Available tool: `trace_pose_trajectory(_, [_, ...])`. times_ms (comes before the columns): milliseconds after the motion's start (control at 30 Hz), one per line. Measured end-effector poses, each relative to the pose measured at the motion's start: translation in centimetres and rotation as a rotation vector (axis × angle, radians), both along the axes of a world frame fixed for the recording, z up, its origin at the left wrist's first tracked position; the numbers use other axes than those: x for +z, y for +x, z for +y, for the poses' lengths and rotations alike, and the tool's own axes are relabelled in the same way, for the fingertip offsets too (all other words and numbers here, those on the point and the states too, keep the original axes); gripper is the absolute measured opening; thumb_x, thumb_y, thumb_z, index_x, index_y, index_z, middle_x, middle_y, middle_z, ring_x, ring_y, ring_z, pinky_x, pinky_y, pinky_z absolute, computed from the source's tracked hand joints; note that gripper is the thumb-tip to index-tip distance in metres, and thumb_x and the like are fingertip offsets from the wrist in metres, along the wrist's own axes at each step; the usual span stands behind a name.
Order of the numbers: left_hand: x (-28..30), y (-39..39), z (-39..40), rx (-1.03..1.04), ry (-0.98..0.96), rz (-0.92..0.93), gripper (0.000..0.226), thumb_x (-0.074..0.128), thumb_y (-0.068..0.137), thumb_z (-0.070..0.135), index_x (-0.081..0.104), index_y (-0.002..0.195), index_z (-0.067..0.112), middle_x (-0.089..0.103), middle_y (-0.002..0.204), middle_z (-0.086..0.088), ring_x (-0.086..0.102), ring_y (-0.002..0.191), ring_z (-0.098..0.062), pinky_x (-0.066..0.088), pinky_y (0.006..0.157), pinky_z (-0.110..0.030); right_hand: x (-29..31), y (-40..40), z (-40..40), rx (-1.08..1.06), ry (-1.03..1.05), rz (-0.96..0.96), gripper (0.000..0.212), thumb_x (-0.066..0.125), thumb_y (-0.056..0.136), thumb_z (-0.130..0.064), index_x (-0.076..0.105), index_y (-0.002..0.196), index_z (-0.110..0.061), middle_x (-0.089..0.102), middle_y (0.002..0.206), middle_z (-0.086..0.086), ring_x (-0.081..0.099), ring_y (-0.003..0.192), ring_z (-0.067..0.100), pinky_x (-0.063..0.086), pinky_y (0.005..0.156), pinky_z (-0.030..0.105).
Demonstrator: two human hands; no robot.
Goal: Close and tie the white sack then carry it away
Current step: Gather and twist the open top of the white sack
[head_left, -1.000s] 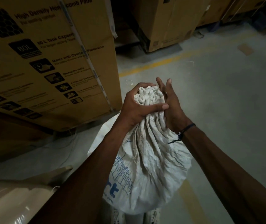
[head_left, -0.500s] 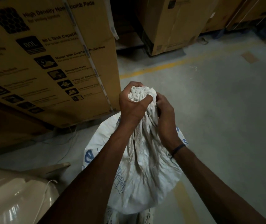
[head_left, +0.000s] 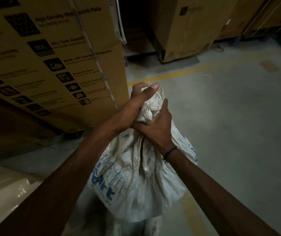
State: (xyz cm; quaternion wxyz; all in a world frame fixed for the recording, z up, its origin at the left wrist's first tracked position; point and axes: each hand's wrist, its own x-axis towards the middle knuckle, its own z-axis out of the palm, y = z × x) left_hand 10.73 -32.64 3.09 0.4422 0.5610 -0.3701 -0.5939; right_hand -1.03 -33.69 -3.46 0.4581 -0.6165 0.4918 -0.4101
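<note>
A white woven sack (head_left: 141, 181) with blue print stands on the floor in front of me, its mouth gathered into a crumpled bunch at the top. My left hand (head_left: 136, 103) wraps over the top of that bunch, thumb stretched across it. Lower down, my right hand (head_left: 155, 128) grips the twisted neck of the sack, a dark band on its wrist. Both hands touch each other at the neck. The sack's bottom is hidden behind its own bulge.
A tall printed cardboard box (head_left: 54, 62) stands close on the left. More cardboard boxes (head_left: 187, 28) line the back. A cream glossy object (head_left: 5, 196) sits at lower left. Grey concrete floor (head_left: 238, 116) with yellow lines spreads to the right.
My right hand has slid down and closed round the sack's neck. My left hand shifted over the top of the gathered mouth, and the bunch has twisted.
</note>
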Motion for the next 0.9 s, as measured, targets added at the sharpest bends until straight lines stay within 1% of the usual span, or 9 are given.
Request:
trace_pose_trajectory(100, [1.3,1.9,1.1,-0.148,-0.004,-0.106,0.110,0.080,0.074,0.060,0.022,0.164,0.031,0.031,0.167,0.007,0.041,0.149,-0.014,0.035,0.123,-0.037,-0.4,0.3,-0.7,-0.032,0.002,-0.002,0.076,0.096,0.060,-0.041,0.067,0.128,-0.020,0.077,0.118,-0.009,0.073,0.110,0.003,0.061,0.096,0.032])
trace_pose_trajectory(233, [2.6,3.9,1.9,-0.489,-0.134,-0.589,0.138,0.101,0.062,0.038,0.005,0.161,0.055,0.015,0.172,0.017,0.029,0.151,-0.003,0.033,0.120,-0.025,-0.6,-0.2,-1.6,0.150,0.023,0.015,0.041,0.084,0.064,-0.046,0.075,0.102,-0.032,0.079,0.107,-0.004,0.074,0.105,0.007,0.059,0.092,0.028])
trace_pose_trajectory(333, [2.3,4.8,1.4,-0.553,-0.301,-0.808,0.112,0.098,0.063,0.050,0.032,0.153,0.055,0.043,0.156,0.014,0.045,0.142,-0.007,0.041,0.118,-0.034,-0.2,-1.1,-2.5,0.280,0.065,-0.020,0.045,0.085,0.069,-0.026,0.072,0.111,-0.019,0.077,0.114,0.005,0.072,0.108,0.013,0.056,0.093,0.029])
trace_pose_trajectory(400, [1.8,5.3,0.7,-0.501,-0.369,-0.885,0.084,0.088,0.065,0.065,0.052,0.138,0.049,0.060,0.133,0.016,0.058,0.123,-0.007,0.051,0.105,-0.040,-0.3,-1.7,-2.7,0.399,0.067,-0.009,0.052,0.085,0.070,-0.018,0.068,0.119,-0.014,0.072,0.121,0.007,0.069,0.115,0.016,0.055,0.101,0.028])
trace_pose_trajectory(500, [1.0,5.7,0.3,-0.462,-0.463,-0.987,0.064,0.081,0.065,0.073,0.064,0.115,0.037,0.069,0.105,0.012,0.063,0.096,-0.007,0.054,0.084,-0.033,-0.7,-1.8,-2.0,0.452,0.141,0.044,0.064,0.099,0.063,-0.008,0.072,0.120,-0.006,0.075,0.128,0.004,0.071,0.120,0.014,0.056,0.107,0.033])
trace_pose_trajectory(633, [0.3,5.1,0.5,-0.270,-0.533,-1.060,0.055,0.081,0.067,0.071,0.063,0.087,0.023,0.066,0.072,0.006,0.058,0.065,-0.009,0.045,0.058,-0.033,-0.8,-1.7,0.9,0.223,0.073,0.017,0.086,0.106,0.054,-0.026,0.067,0.130,-0.013,0.076,0.126,-0.002,0.072,0.119,0.011,0.057,0.107,0.041])
trace_pose_trajectory(733, [0.1,3.7,0.5,-0.151,-0.529,-1.082,0.063,0.078,0.060,0.073,0.055,0.070,0.016,0.054,0.060,0.004,0.044,0.057,-0.013,0.032,0.055,-0.033,-1.4,-1.5,5.2,0.052,-0.065,0.011,0.099,0.098,0.063,-0.041,0.051,0.145,-0.011,0.065,0.140,0.001,0.062,0.133,0.012,0.050,0.115,0.038])
trace_pose_trajectory(800, [0.2,1.9,0.8,-0.128,-0.504,-1.120,0.069,0.071,0.053,0.078,0.052,0.062,0.012,0.049,0.057,-0.002,0.040,0.056,-0.016,0.033,0.055,-0.037,-1.5,-0.7,7.3,-0.052,-0.138,0.075,0.100,0.092,0.062,-0.057,0.052,0.143,-0.013,0.065,0.138,0.001,0.062,0.132,0.011,0.048,0.114,0.028])
trace_pose_trajectory(900, [1.2,-0.5,1.8,-0.148,-0.455,-1.176,0.081,0.055,0.045,0.088,0.055,0.062,0.009,0.052,0.059,-0.007,0.041,0.054,-0.015,0.036,0.056,-0.040,-1.3,0.5,7.9,-0.259,-0.153,0.140,0.099,0.086,0.055,-0.067,0.060,0.136,-0.016,0.070,0.131,-0.003,0.065,0.122,0.006,0.038,0.100,0.001])
